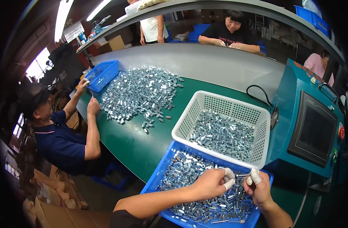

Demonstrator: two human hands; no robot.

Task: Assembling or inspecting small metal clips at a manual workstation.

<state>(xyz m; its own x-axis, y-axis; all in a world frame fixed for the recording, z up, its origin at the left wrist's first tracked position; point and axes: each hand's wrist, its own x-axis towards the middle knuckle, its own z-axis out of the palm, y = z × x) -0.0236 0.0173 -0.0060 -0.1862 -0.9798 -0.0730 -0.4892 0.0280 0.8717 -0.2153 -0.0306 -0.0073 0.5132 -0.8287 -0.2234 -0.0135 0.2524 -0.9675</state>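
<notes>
- Green tabletop (132,144) is lying open between metal heap (141,91) and blue tray (153,182).
- A white basket (187,117) is blocking the way ahead.
- A teal machine (286,114) is walling off the right.

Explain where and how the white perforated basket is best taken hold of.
Probably by the left and right rims of the white basket, coming from above: its raised lip stands clear of the metal pieces inside, while its front edge crowds the blue tray.
</notes>
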